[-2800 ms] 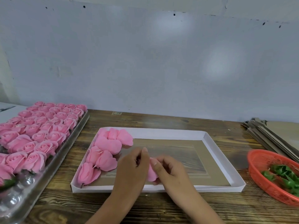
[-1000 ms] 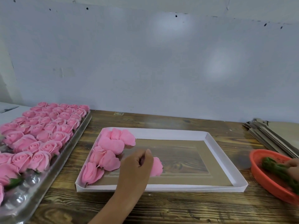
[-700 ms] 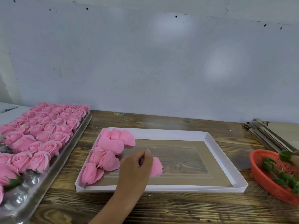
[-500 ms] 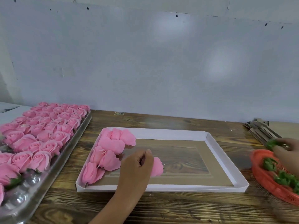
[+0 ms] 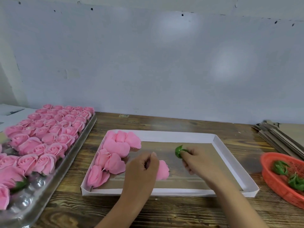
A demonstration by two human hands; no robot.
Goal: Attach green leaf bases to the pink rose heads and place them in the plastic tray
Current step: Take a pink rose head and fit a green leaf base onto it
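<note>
My left hand point(image 5: 141, 170) holds a pink rose head point(image 5: 163, 170) over the white cardboard box point(image 5: 218, 145), its fingers curled round the flower. My right hand point(image 5: 195, 159) pinches a green leaf base point(image 5: 178, 151) a little to the right of that rose, apart from it. Several loose pink rose heads point(image 5: 115, 152) lie in the box's left part. The clear plastic tray point(image 5: 49, 183) at the left holds several rows of finished pink roses point(image 5: 47, 134).
An orange mesh basket point(image 5: 278, 183) with more green leaf bases point(image 5: 280, 167) stands at the right edge. Flat cardboard sheets point(image 5: 283, 134) are stacked behind it. The wooden table point(image 5: 164, 213) runs up to a pale wall.
My right hand has come back from the orange basket with a green leaf base and is now over the box beside my left hand. My left hand has stayed put with the rose.
</note>
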